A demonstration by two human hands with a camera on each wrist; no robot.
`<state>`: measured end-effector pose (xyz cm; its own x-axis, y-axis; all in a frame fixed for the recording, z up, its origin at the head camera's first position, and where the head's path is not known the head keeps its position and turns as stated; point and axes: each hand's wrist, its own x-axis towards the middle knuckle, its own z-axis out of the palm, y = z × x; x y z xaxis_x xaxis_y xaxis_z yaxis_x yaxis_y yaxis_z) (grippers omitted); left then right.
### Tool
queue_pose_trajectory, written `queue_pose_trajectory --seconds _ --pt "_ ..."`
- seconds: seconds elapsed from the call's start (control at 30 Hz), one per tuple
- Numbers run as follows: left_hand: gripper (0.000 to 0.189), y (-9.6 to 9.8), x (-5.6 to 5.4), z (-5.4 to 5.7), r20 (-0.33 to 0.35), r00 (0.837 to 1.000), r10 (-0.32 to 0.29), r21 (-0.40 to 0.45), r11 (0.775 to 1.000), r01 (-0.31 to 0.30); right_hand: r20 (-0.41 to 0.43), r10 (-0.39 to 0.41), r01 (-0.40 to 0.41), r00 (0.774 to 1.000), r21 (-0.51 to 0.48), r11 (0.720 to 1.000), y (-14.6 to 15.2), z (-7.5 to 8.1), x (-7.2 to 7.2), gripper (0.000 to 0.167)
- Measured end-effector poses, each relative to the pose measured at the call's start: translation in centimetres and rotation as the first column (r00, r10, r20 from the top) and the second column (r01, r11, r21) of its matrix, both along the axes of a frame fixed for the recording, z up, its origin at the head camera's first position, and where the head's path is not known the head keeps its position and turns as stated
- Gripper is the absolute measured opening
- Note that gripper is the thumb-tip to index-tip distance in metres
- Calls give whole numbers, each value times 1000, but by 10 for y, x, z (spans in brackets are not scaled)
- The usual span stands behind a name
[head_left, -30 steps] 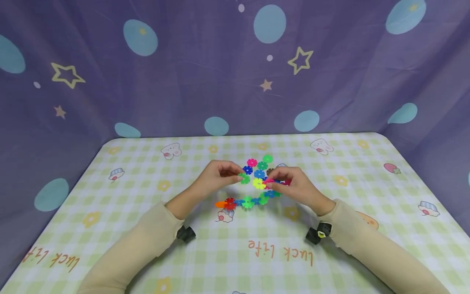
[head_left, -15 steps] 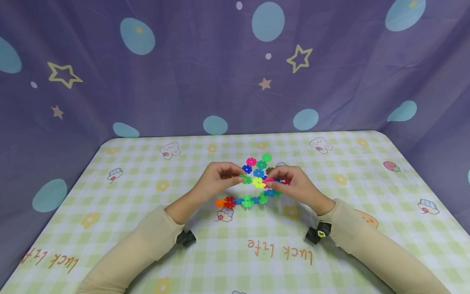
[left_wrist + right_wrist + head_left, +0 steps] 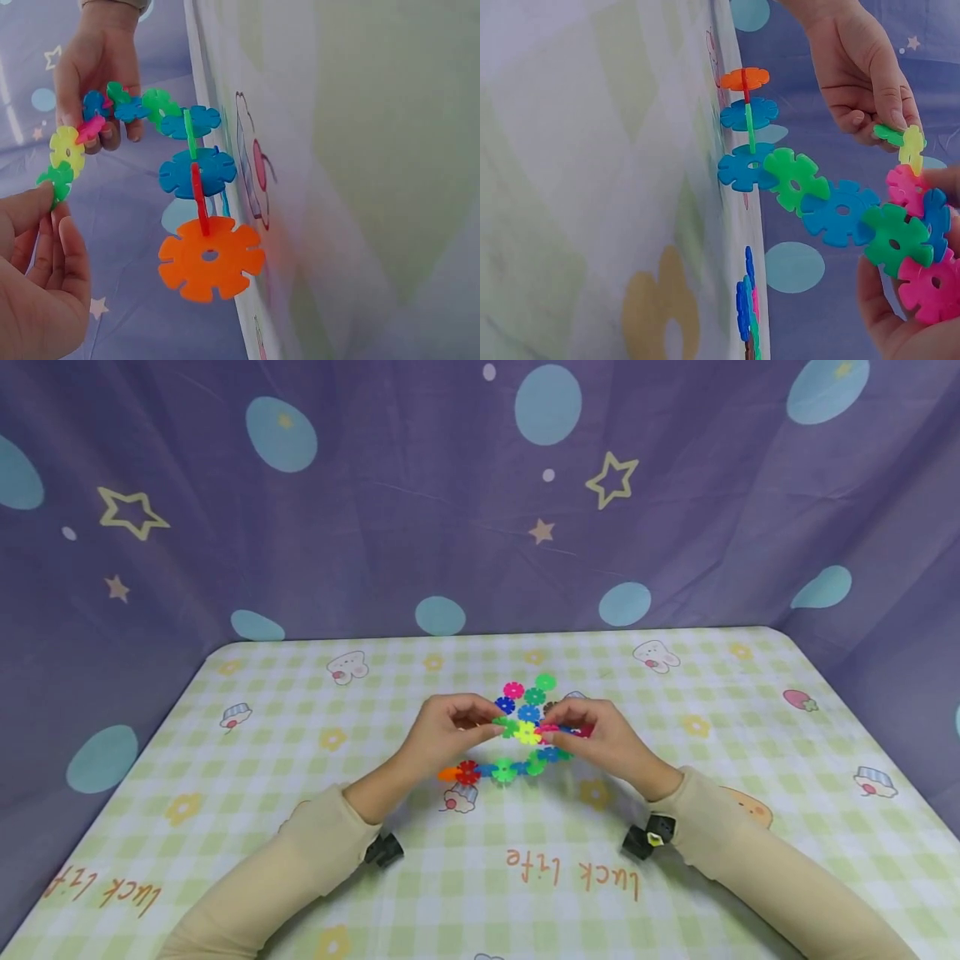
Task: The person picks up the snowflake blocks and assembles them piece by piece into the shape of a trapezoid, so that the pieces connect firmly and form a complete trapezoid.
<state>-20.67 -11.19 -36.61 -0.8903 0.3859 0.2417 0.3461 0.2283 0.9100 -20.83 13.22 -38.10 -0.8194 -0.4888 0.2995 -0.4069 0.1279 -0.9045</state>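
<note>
Between thumb and fingertips, my left hand [image 3: 450,727] pinches a green snowflake disc [image 3: 56,180]. That disc meets the edge of a yellow snowflake disc [image 3: 67,152]; whether their slots interlock I cannot tell. The yellow one ends a curved chain of interlocked discs, joined to a pink disc [image 3: 906,190]. My right hand [image 3: 603,735] grips the chain around its pink part, its fingers partly hidden by the discs. From there the chain bends back through green and blue discs to a red disc [image 3: 468,772] and an orange disc [image 3: 211,259] at its other end.
Beyond the hands several loose discs lie on the table, among them a pink disc [image 3: 513,691], a light green disc [image 3: 545,682] and a dark blue disc [image 3: 505,704]. A checked cloth [image 3: 465,877] covers the table; a purple curtain [image 3: 360,527] stands behind it.
My left hand has shifted slightly to the right, bringing the green disc from a small gap up against the yellow disc. The right hand has stayed almost still with the chain.
</note>
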Motion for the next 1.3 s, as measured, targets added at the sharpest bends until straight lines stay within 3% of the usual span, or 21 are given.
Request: queue_pose_trajectory --seconds 0.27,0.37,0.5,0.57,0.73,0.93,1.3 --pt "10 2 1 -1 -39 999 3 -33 999 -4 4 -59 58 998 157 986 -4 4 0 32" --pt "10 3 2 -2 -40 999 4 -45 999 -6 -81 -45 61 996 220 974 -4 4 -1 34" --pt "10 4 4 0 -40 999 2 -49 999 -4 -227 -7 68 974 264 962 -4 5 -1 31" --pt "10 4 4 0 -37 999 3 -46 999 -5 -256 7 65 967 271 960 -5 5 -1 32" --pt "10 6 5 1 -24 1000 9 -48 999 -10 -231 20 48 973 284 957 -5 7 -1 35" --pt "8 8 6 1 -35 999 -35 -79 996 33 -209 54 15 976 314 949 -5 11 0 34" --pt "4 10 5 -4 -26 998 -56 -20 998 55 -230 30 29 973 249 968 -4 7 1 28"
